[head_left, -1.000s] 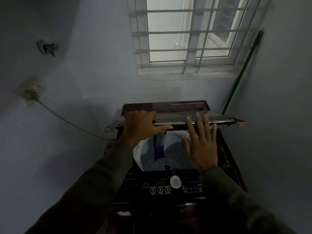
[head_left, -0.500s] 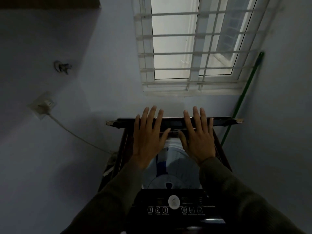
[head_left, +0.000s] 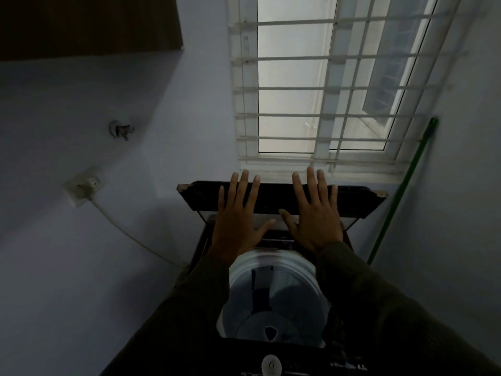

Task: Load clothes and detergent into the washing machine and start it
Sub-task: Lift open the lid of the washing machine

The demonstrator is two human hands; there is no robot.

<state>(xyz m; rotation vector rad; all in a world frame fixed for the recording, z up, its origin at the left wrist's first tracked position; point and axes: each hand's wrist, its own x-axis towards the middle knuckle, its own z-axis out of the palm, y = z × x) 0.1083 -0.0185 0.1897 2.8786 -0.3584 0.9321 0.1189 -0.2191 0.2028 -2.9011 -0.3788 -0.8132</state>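
A dark top-loading washing machine stands below me, its white drum (head_left: 273,297) open to view. The folding lid (head_left: 282,199) is raised at the back, standing on edge below the window. My left hand (head_left: 238,215) lies flat against the lid's left half, fingers spread. My right hand (head_left: 314,213) presses flat on the right half, fingers spread too. Neither hand holds anything. A white round dial (head_left: 271,365) sits on the control panel at the bottom edge. The drum's inside is dim; I see no clothes or detergent.
A barred window (head_left: 325,85) is in the wall right behind the machine. A green pole (head_left: 401,191) leans in the right corner. On the left wall are a socket with a plug and cord (head_left: 84,185), a tap (head_left: 120,128) and a dark cabinet (head_left: 89,23).
Both hands have pushed the lid up and back, from half-raised to standing on edge. The view has tilted upward and the drum shows more fully.
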